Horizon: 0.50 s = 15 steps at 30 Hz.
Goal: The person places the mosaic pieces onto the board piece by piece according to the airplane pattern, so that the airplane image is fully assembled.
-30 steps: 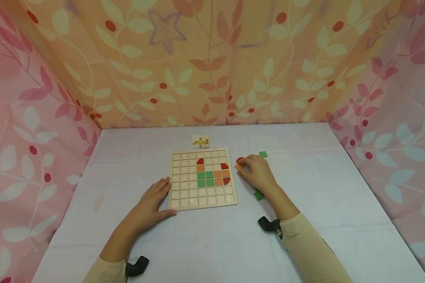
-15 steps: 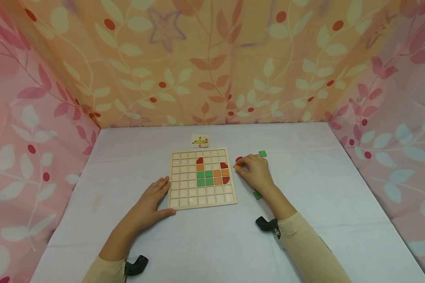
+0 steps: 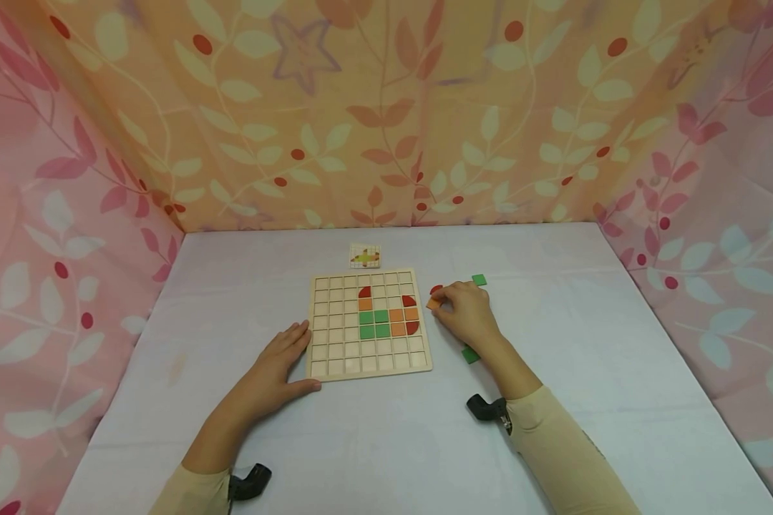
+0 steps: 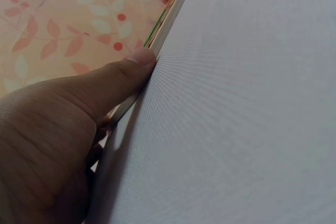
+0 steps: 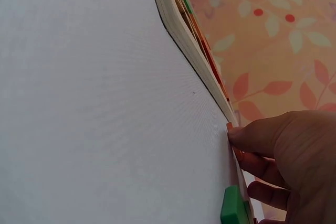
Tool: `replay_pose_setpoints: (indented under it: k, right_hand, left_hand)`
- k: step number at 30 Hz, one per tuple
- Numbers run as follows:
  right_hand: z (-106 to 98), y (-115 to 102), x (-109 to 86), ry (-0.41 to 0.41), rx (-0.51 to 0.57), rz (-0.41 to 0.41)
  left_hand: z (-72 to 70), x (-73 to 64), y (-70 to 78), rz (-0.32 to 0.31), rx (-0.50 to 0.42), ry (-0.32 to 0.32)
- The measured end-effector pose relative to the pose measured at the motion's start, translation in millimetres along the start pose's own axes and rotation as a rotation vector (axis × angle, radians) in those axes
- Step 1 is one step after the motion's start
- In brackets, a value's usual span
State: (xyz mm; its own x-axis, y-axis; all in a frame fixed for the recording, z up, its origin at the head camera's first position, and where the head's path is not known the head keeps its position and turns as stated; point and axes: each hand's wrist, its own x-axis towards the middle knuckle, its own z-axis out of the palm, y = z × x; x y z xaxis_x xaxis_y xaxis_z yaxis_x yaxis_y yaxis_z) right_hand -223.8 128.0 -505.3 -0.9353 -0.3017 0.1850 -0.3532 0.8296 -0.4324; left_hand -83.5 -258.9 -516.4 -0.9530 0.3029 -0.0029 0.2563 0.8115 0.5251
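A wooden grid board point(image 3: 335, 363) lies flat on the table, with green, orange and red tiles in several of its cells. My left hand point(image 3: 272, 373) rests against its near left corner, fingers stretched along the left edge and thumb at the front edge. In the left wrist view the thumb point(image 4: 123, 77) touches the board's side. To the right of the board, my right hand point(image 3: 469, 312) pinches an orange square tile point(image 3: 434, 303) between thumb and fingers, close to the tabletop. A red tile point(image 3: 436, 290) shows just beyond the fingertips, partly covered.
A small pattern card point(image 3: 364, 256) lies behind the board. One green tile point(image 3: 479, 280) sits beyond the right hand, and another green tile point(image 3: 469, 355) is near the right wrist. Patterned cloth point(image 3: 386, 143) walls the table's back and sides.
Both hands stay almost in place. The orange tile remains pinched in the right hand, beside the board, and the tiles on the board look the same.
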Motion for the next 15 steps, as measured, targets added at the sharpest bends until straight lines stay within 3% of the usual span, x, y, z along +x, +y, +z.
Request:
replay_pose_setpoints:
  k: [15]
  right_hand:
    - [-2.6, -0.6, 0.0, -0.009, -0.001, -0.002]
  left_hand:
    - [-0.6, -0.6, 2.2, -0.021, -0.003, -0.013]
